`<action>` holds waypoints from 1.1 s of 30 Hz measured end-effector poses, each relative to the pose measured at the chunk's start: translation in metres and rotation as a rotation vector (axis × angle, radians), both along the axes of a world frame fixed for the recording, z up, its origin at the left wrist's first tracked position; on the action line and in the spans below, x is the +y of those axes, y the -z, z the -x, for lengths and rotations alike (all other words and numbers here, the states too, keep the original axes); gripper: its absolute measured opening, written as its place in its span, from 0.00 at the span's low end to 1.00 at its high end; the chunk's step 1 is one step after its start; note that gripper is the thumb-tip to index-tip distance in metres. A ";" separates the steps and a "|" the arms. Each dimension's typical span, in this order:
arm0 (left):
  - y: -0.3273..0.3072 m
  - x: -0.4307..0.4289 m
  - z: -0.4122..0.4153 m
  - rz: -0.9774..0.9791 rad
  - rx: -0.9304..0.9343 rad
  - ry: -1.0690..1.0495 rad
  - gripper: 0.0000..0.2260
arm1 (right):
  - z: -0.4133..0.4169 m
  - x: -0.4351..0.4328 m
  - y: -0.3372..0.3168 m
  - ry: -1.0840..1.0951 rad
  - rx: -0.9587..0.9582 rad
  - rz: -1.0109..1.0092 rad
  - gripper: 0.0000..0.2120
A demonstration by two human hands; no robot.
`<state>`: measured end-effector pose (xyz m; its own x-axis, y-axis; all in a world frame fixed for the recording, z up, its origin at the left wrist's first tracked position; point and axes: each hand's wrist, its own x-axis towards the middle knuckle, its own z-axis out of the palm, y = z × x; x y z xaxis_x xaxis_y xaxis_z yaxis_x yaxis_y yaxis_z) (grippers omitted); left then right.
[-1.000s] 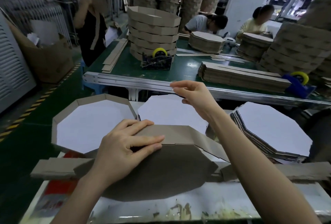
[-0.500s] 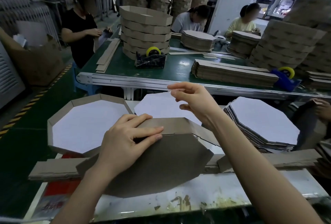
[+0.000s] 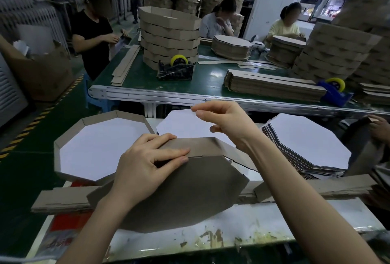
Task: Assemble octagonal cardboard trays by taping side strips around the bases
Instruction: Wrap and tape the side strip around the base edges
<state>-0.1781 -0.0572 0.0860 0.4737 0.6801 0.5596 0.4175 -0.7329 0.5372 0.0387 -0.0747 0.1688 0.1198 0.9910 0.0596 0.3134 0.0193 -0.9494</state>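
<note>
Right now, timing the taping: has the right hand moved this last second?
Yes: right hand dropped slightly, from across the conveyor rail to just below it.

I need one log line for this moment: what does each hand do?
left hand: presses side strip on octagonal base | right hand: raised, pinches probable tape piece

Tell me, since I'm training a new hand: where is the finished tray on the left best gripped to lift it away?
Pinch its upright side wall from above, on the far-left side. The tray sits open side up, so the rim is exposed there; its near-right edge is hidden behind the left hand.
</note>
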 end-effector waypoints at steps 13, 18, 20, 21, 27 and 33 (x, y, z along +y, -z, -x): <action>-0.001 0.001 0.000 0.008 -0.013 -0.004 0.13 | 0.003 0.004 -0.002 -0.086 -0.090 0.083 0.17; -0.002 0.001 -0.001 0.000 -0.002 -0.001 0.13 | -0.010 0.013 0.001 0.097 -0.277 0.023 0.09; -0.002 0.001 -0.001 -0.007 -0.004 0.002 0.13 | -0.014 0.014 0.005 0.132 -0.337 0.018 0.13; -0.001 0.000 0.000 -0.007 -0.007 0.000 0.13 | -0.016 0.014 0.007 0.163 -0.324 0.009 0.15; -0.004 0.014 -0.003 0.034 0.005 -0.003 0.10 | -0.017 0.002 0.003 -0.116 0.049 -0.072 0.07; -0.006 0.019 -0.005 0.029 0.016 0.024 0.14 | -0.002 0.008 -0.008 -0.183 -0.251 -0.199 0.09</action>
<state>-0.1731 -0.0380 0.0916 0.4989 0.6841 0.5321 0.4082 -0.7271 0.5520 0.0405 -0.0668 0.1771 -0.1012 0.9607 0.2587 0.5101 0.2733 -0.8155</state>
